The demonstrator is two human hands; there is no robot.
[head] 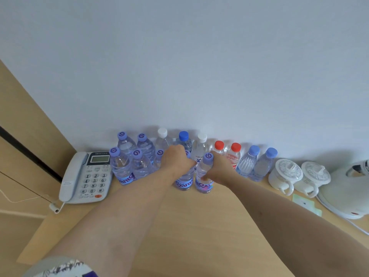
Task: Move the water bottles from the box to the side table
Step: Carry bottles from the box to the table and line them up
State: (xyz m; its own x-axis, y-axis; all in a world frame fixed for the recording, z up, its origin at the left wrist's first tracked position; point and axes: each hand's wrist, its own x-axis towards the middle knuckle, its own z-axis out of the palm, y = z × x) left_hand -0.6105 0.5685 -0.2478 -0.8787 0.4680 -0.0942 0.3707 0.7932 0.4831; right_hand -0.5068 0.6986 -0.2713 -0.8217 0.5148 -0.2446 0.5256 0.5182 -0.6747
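Pale wall and a light wooden table [199, 226] fill the view. Two bottles stand upright at the near edge of a cluster against the wall, touching each other. My left hand [176, 156] is curled over the shoulder of the left bottle [184, 181], covering its cap; my right hand [218, 168] wraps the right bottle [203, 176] at mid-body, its purple cap showing. Both bottles rest on the table, so they look set down rather than carried.

Full, they should feel fairly heavy, with thin walls that give under a squeeze and smooth plastic that may slip; the ribbed body or the neck under the cap looks like the surest hold.

More bottles [234, 156] stand in rows to the left, right and behind, with purple, white, blue and red caps. Farther left sits a phone [87, 176]; farther right, two lidded cups [285, 174] and a kettle [347, 188]. No box is in view.
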